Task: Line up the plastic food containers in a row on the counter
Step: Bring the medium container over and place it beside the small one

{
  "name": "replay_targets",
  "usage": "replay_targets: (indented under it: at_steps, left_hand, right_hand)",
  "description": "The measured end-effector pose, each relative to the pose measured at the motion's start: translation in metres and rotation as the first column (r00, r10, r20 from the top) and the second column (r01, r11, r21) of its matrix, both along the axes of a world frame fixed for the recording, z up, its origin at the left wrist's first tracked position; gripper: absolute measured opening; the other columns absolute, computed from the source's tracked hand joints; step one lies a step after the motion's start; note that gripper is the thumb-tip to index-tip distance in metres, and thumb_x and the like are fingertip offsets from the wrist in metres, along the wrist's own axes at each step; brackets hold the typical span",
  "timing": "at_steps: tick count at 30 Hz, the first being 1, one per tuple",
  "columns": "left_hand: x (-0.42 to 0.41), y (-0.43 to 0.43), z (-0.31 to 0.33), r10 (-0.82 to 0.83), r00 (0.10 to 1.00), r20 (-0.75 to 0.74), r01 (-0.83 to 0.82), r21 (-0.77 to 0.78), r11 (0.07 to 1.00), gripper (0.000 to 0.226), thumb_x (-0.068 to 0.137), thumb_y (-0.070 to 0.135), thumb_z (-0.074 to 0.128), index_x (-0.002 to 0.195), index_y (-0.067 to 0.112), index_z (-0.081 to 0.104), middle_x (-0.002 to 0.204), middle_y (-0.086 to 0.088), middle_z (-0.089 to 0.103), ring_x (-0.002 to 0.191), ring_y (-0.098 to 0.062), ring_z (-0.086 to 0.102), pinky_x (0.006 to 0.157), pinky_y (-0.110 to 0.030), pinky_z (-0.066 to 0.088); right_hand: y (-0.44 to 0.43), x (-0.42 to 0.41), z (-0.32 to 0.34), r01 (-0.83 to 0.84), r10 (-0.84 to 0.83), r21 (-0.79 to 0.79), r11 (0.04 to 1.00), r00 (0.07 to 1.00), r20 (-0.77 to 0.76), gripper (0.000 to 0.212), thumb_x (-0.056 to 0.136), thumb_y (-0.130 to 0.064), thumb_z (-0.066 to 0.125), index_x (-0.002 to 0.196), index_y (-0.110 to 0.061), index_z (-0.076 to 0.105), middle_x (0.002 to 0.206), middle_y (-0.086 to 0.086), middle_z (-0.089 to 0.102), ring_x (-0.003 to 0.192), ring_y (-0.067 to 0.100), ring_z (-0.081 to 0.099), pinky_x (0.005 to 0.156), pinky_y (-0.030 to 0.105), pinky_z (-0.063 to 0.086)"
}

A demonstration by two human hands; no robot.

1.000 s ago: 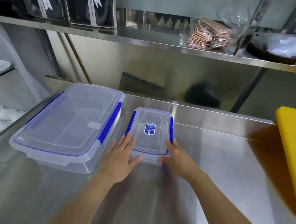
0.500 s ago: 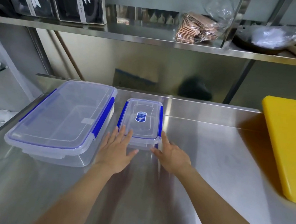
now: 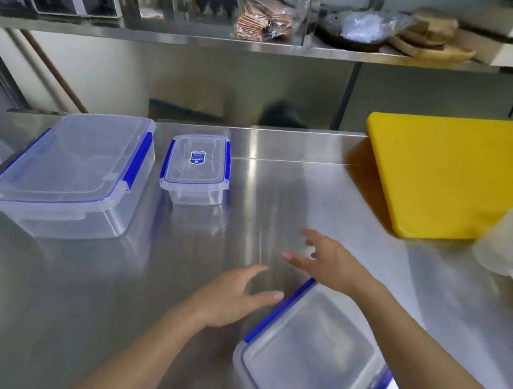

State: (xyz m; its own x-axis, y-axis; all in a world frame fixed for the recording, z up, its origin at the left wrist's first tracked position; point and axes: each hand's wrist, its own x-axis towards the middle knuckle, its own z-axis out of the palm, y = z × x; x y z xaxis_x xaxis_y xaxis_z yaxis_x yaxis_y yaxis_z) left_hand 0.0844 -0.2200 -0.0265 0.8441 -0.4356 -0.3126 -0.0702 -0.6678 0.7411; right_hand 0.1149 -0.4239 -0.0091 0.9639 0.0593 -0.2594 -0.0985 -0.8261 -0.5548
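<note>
Two containers stand side by side at the counter's [image 3: 331, 188] back: large container [image 3: 69, 166], small container [image 3: 196, 168] just beside it; third container [image 3: 311, 361] lies askew at the near edge, not yet in the row; left hand [image 3: 228, 301] and right hand [image 3: 331, 263] spread, empty, near its far corner.

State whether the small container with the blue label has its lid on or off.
On. The small container sits upright with its clear lid covering the top.
</note>
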Motion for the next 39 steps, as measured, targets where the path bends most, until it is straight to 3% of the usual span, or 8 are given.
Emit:
replay_targets:
  at_steps: [9, 14, 21, 29, 32, 35, 37, 39]
  left_hand:
    - [-0.034, -0.034, -0.004, -0.009, 0.999, -0.046, 0.007, -0.031, 0.999, 0.035, 0.073, 0.055, 0.065, 0.098, 0.031, 0.058, 0.094, 0.01, 0.066, 0.079, -0.003, 0.061, 0.068, -0.022, 0.047]
    - [-0.048, -0.041, -0.011, 0.144, 0.964, -0.224, -0.21, -0.303, 0.929, 0.018, 0.075, 0.033, 0.073, 0.083, 0.022, 0.061, 0.07, 0.01, 0.066, 0.056, 0.0, 0.063, 0.05, -0.012, 0.044]
    - [-0.06, -0.049, -0.02, 0.398, 0.876, -0.272, -0.478, -0.38, 0.792, 0.023, 0.073, 0.023, 0.076, 0.087, 0.011, 0.063, 0.077, -0.003, 0.069, 0.057, -0.01, 0.065, 0.047, -0.014, 0.047]
    - [-0.074, -0.083, -0.022, 0.665, 0.691, -0.282, -0.714, -0.412, 0.567, 0.037, 0.086, 0.029, 0.06, 0.112, 0.013, 0.038, 0.106, -0.005, 0.056, 0.087, -0.02, 0.058, 0.074, -0.035, 0.048]
    - [-0.07, -0.076, -0.021, 0.558, 0.786, -0.265, -0.61, -0.479, 0.631, 0.074, 0.08, 0.032, 0.068, 0.137, 0.023, 0.021, 0.129, 0.006, 0.047, 0.11, -0.013, 0.052, 0.096, -0.035, 0.043]
    - [-0.07, -0.057, -0.014, 0.251, 0.952, -0.174, -0.305, -0.564, 0.767, 0.108, 0.052, 0.049, 0.084, 0.127, 0.059, 0.006, 0.126, 0.034, 0.034, 0.112, 0.021, 0.039, 0.094, -0.02, 0.037]
    - [-0.071, -0.047, -0.015, 0.08, 0.997, -0.002, -0.073, -0.431, 0.899, 0.129, 0.038, 0.052, 0.086, 0.13, 0.059, -0.003, 0.144, 0.018, 0.025, 0.135, 0.001, 0.025, 0.109, -0.035, 0.033]
    - [-0.072, -0.041, -0.021, -0.048, 0.984, 0.171, 0.073, -0.141, 0.987, 0.151, 0.036, 0.061, 0.082, 0.136, 0.039, -0.029, 0.155, 0.009, -0.014, 0.143, -0.014, -0.013, 0.118, -0.048, -0.001]
  right_hand:
    - [-0.046, -0.068, -0.01, 0.147, -0.146, -0.085, 0.985, 0.989, 0.018, 0.062, 0.083, -0.055, 0.053, 0.132, -0.02, 0.042, 0.135, 0.007, 0.053, 0.115, 0.026, 0.054, 0.093, 0.037, 0.045]
    - [-0.044, -0.081, -0.014, 0.174, -0.161, -0.178, 0.968, 0.983, 0.084, 0.061, 0.088, -0.056, 0.042, 0.137, -0.02, 0.035, 0.139, 0.008, 0.049, 0.121, 0.028, 0.05, 0.1, 0.041, 0.038]
    - [-0.048, -0.094, -0.011, 0.51, -0.424, -0.138, 0.849, 0.814, 0.397, 0.061, 0.087, -0.052, 0.047, 0.132, -0.012, 0.042, 0.138, 0.012, 0.045, 0.123, 0.03, 0.044, 0.1, 0.044, 0.035]
    - [-0.045, -0.105, -0.018, 0.449, -0.435, 0.271, 0.851, 0.893, -0.115, 0.043, 0.084, -0.047, 0.055, 0.111, -0.014, 0.049, 0.091, -0.002, 0.058, 0.076, 0.012, 0.056, 0.063, 0.024, 0.047]
    - [-0.049, -0.109, -0.013, 0.325, -0.31, 0.483, 0.813, 0.944, -0.113, 0.043, 0.081, -0.04, 0.066, 0.116, -0.038, 0.041, 0.095, -0.027, 0.053, 0.081, -0.006, 0.059, 0.056, 0.008, 0.046]
    - [-0.067, -0.12, -0.01, 0.106, 0.012, 0.598, 0.794, 0.982, -0.19, 0.097, 0.068, -0.029, 0.081, 0.113, -0.071, 0.007, 0.113, -0.052, 0.031, 0.094, -0.033, 0.042, 0.068, -0.003, 0.041]
    - [-0.081, -0.124, -0.011, 0.027, 0.171, 0.56, 0.828, 0.939, -0.298, 0.127, 0.059, -0.022, 0.087, 0.118, -0.07, -0.014, 0.128, -0.044, 0.022, 0.108, -0.029, 0.037, 0.078, 0.001, 0.042]
    - [-0.09, -0.123, -0.014, -0.002, 0.244, 0.504, 0.864, 0.877, -0.414, 0.145, 0.055, -0.017, 0.089, 0.127, -0.057, -0.03, 0.135, -0.031, 0.031, 0.115, -0.016, 0.043, 0.082, 0.008, 0.044]
